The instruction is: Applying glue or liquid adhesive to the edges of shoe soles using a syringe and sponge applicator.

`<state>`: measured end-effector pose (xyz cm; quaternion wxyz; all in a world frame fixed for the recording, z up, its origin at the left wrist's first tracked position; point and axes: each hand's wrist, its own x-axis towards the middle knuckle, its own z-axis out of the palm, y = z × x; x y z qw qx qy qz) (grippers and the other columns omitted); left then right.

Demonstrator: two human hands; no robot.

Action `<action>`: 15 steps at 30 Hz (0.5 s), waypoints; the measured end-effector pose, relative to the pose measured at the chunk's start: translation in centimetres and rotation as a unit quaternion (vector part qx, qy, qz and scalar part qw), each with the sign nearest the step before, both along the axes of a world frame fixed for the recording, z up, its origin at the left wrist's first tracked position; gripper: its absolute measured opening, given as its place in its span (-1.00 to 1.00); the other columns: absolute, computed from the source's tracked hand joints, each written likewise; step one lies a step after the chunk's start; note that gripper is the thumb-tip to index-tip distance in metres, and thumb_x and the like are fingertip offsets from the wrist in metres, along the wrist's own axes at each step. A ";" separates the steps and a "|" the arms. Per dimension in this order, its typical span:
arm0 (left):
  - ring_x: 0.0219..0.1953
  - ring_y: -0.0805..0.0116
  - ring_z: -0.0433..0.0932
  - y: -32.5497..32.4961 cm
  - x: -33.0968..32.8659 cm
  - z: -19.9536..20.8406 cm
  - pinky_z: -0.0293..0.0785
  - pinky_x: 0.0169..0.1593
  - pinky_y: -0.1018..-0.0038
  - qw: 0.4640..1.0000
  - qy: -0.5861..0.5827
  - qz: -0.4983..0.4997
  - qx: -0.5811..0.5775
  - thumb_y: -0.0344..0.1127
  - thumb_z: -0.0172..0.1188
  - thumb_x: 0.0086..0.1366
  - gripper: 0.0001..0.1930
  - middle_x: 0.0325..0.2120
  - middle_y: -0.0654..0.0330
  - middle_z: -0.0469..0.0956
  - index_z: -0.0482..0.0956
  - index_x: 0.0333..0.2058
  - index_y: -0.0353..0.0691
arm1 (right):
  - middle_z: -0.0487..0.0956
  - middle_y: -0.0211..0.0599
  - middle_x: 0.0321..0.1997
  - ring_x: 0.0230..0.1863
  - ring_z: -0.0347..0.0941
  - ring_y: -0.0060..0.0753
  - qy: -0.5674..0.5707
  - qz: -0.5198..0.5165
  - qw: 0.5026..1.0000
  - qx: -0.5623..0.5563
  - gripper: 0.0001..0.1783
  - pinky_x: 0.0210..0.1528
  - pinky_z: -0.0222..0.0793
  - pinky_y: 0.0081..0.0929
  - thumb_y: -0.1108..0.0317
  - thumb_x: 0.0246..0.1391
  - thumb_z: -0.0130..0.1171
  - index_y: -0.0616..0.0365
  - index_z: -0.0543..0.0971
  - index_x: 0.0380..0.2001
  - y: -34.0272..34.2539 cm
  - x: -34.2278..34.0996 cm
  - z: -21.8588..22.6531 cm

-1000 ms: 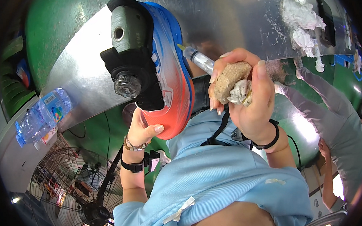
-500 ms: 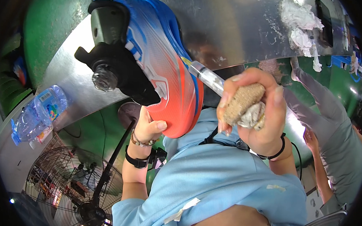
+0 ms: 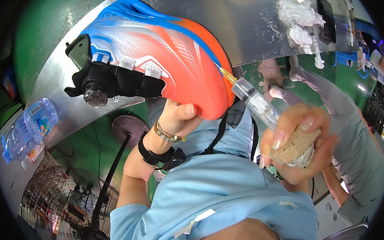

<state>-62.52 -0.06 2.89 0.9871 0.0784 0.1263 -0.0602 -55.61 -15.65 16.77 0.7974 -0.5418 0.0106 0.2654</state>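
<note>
A running shoe point(image 3: 153, 52), blue fading through white to coral with an orange sole, is held up by its toe in my left hand point(image 3: 179, 118). My left thumb presses on the upper while the other fingers are hidden underneath. Inside the shoe sits a black insert point(image 3: 116, 80) with a clear round knob. My right hand point(image 3: 301, 140) is closed round a clear syringe point(image 3: 256, 103) and a tan porous lump point(image 3: 297, 145) with a whitish wad against it. The syringe's yellow-based needle meets the seam between upper and sole near the toe.
A metal table point(image 3: 248, 26) lies beyond the shoe, with crumpled white tissue point(image 3: 299, 18) and a dark phone point(image 3: 325, 19) at its far right. On the left are a clear plastic bottle point(image 3: 31, 124) and a standing fan point(image 3: 75, 208). Another person in grey point(image 3: 353, 137) is at the right.
The shoe has turned, its heel swinging left and its sole edge showing more. My right hand has moved right and down with the syringe, whose needle still touches the shoe's edge.
</note>
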 end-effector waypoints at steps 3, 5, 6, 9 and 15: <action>-0.01 0.30 0.34 -0.6 1.1 -0.1 0.29 0.03 0.33 1.000 -0.023 0.017 -0.013 -0.34 0.32 -0.10 -0.34 -0.07 0.21 0.34 0.20 0.00 -0.20 | 0.41 0.02 -0.46 -0.53 0.42 -0.25 -0.036 -0.004 0.997 0.067 -0.33 -0.62 0.42 -0.42 -0.22 -0.03 -0.16 0.31 0.36 -0.32 -0.5 0.2 -0.3; -0.01 0.31 0.34 -0.9 1.7 0.1 0.30 0.03 0.34 0.999 -0.024 0.023 -0.028 -0.33 0.32 -0.09 -0.35 -0.07 0.21 0.34 0.20 0.00 -0.19 | 0.29 -0.15 -0.50 -0.89 0.17 -0.32 -0.154 0.065 0.986 0.010 -0.55 -0.87 0.23 -0.54 -0.10 0.12 -0.42 0.07 0.20 -0.28 -0.7 0.5 -0.2; -0.01 0.31 0.34 -1.0 2.0 0.2 0.30 0.03 0.34 0.998 -0.025 0.028 -0.041 -0.32 0.32 -0.08 -0.36 -0.07 0.21 0.34 0.21 -0.01 -0.19 | 0.29 -0.15 -0.50 -0.89 0.17 -0.32 -0.155 0.064 0.986 0.007 -0.55 -0.87 0.23 -0.54 -0.10 0.12 -0.42 0.07 0.20 -0.28 -0.8 0.4 -0.2; -0.02 0.31 0.35 -1.3 2.8 0.1 0.31 0.02 0.35 0.999 -0.022 0.016 -0.024 -0.31 0.31 -0.08 -0.38 -0.08 0.21 0.35 0.23 -0.03 -0.20 | 0.40 0.05 -0.51 -0.62 0.40 -0.24 -0.107 -0.024 0.991 0.078 -0.42 -0.71 0.40 -0.42 -0.11 0.05 -0.19 0.32 0.33 -0.31 -0.9 0.1 -0.3; 0.19 0.30 0.03 -1.4 4.2 -0.4 -0.05 0.22 0.17 0.997 -0.060 0.004 0.047 -0.03 0.27 -0.09 -0.35 -0.03 0.21 0.33 0.29 -0.02 -0.13 | 0.41 0.10 -0.49 -0.70 0.35 -0.29 -0.152 -0.020 0.980 0.127 -0.53 -0.72 0.39 -0.44 0.00 0.10 -0.20 0.29 0.30 -0.31 -1.4 0.6 -0.8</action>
